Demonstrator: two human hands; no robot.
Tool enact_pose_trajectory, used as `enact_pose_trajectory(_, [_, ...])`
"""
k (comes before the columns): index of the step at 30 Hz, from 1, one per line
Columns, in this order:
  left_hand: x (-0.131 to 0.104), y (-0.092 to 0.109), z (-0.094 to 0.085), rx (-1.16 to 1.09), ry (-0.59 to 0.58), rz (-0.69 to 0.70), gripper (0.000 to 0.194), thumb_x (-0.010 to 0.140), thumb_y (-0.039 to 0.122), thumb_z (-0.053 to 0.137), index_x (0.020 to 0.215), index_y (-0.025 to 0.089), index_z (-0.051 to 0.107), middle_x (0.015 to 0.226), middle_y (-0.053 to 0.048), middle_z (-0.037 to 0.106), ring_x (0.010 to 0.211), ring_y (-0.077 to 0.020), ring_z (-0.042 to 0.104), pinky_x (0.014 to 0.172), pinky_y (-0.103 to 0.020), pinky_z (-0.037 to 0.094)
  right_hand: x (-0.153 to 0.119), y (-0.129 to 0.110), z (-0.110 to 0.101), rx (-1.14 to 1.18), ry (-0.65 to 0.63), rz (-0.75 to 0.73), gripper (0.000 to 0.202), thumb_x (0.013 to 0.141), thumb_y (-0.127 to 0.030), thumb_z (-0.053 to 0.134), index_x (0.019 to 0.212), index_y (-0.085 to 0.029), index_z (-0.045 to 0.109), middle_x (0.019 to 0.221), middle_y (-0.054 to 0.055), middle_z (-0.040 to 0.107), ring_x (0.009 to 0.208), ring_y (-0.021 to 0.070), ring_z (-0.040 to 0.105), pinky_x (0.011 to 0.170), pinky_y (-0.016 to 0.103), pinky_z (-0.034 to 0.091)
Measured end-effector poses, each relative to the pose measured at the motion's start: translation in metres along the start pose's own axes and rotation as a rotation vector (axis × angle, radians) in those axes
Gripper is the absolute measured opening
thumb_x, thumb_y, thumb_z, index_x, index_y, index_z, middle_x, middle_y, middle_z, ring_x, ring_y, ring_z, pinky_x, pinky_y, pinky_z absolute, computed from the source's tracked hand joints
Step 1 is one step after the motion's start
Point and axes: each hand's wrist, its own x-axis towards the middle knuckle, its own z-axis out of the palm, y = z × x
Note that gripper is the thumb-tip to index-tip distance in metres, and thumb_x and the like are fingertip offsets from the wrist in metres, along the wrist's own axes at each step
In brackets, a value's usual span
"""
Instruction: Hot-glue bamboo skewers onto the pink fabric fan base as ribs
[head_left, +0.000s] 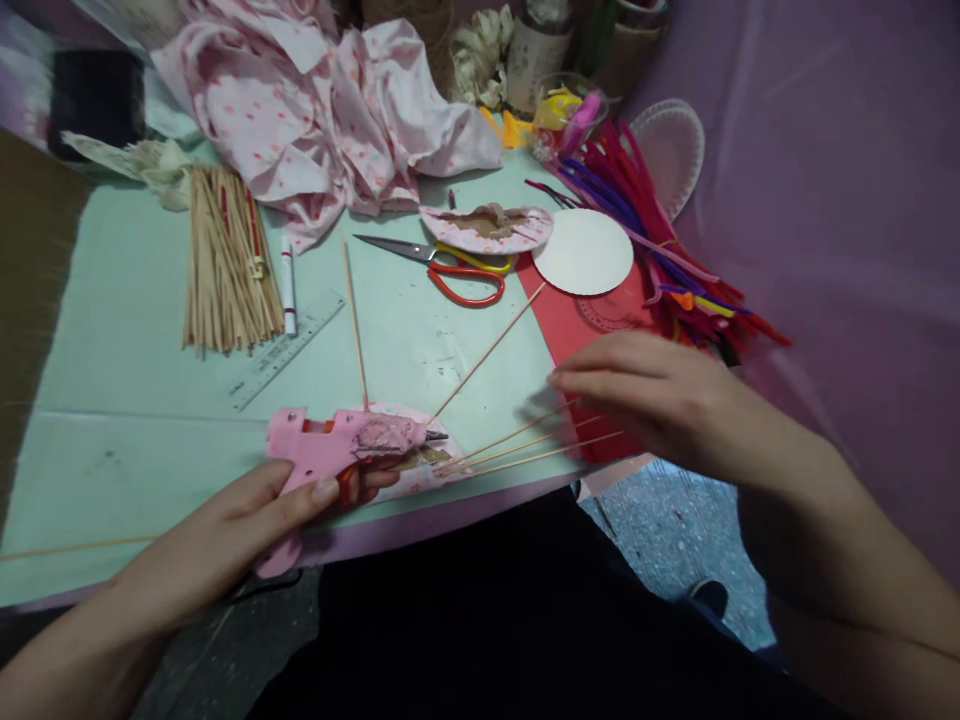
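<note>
My left hand (277,505) is wrapped round the handle of a pink glue gun (330,440), whose metal nozzle points right. Under and beside the gun, at the table's front edge, lies a fabric-covered piece (405,485) with several thin sticks (517,435) fanning out from it. My right hand (637,385) is over the right ends of the lower sticks, above red paper. Its fingers are stretched forward and close together; whether they touch a stick is hidden. One longer stick (487,355) slants up towards a white disc (583,252).
Scissors (465,280), a second fabric-covered piece (487,228), a ruler (289,350), a marker (289,285) and a stick bundle (225,265) lie behind. Spotted cloth (300,120) is heaped at the back; coloured pipe cleaners (645,220) lie at the right.
</note>
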Motion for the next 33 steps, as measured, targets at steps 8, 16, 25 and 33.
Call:
enact_pose_trajectory(8, [-0.005,0.004,0.003,0.002,0.082,-0.077,0.038,0.075,0.062,0.057,0.07,0.025,0.052,0.068,0.003,0.052,0.067,-0.0188,0.048,0.061,-0.029,0.037,0.021,-0.017,0.064,0.172,-0.26,-0.144,0.038,0.102,-0.015,0.036,0.135,-0.016,0.055,0.122,0.014,0.064,0.108,0.0218,0.058,0.089,0.036,0.05])
enact_pose_trajectory(16, [-0.002,-0.001,-0.001,0.065,0.015,-0.051,0.046,0.076,0.068,0.055,0.078,0.022,0.059,0.074,0.003,0.055,0.071,-0.0186,0.05,0.064,-0.03,0.038,0.028,-0.01,0.068,0.167,-0.335,-0.182,0.039,0.104,-0.018,0.031,0.133,-0.019,0.058,0.105,0.011,0.063,0.094,0.0195,0.054,0.082,0.034,0.046])
enact_pose_trajectory(25, [-0.001,0.008,0.001,-0.182,-0.191,0.101,0.033,0.084,0.051,0.058,0.07,0.024,0.069,0.076,0.003,0.066,0.088,-0.0191,0.061,0.081,-0.027,0.045,0.03,-0.013,0.071,0.171,-0.364,-0.223,0.038,0.104,-0.02,0.034,0.133,-0.016,0.059,0.098,0.012,0.059,0.089,0.0199,0.047,0.074,0.032,0.043])
enact_pose_trajectory(33, [0.001,0.003,0.002,-0.155,-0.111,0.11,0.042,0.081,0.054,0.062,0.053,0.024,0.053,0.058,0.007,0.044,0.064,-0.0139,0.048,0.064,-0.023,0.04,0.034,-0.02,0.069,0.04,-0.337,-0.267,0.037,0.104,-0.017,0.033,0.125,-0.012,0.062,0.092,0.011,0.06,0.084,0.0197,0.047,0.069,0.032,0.043])
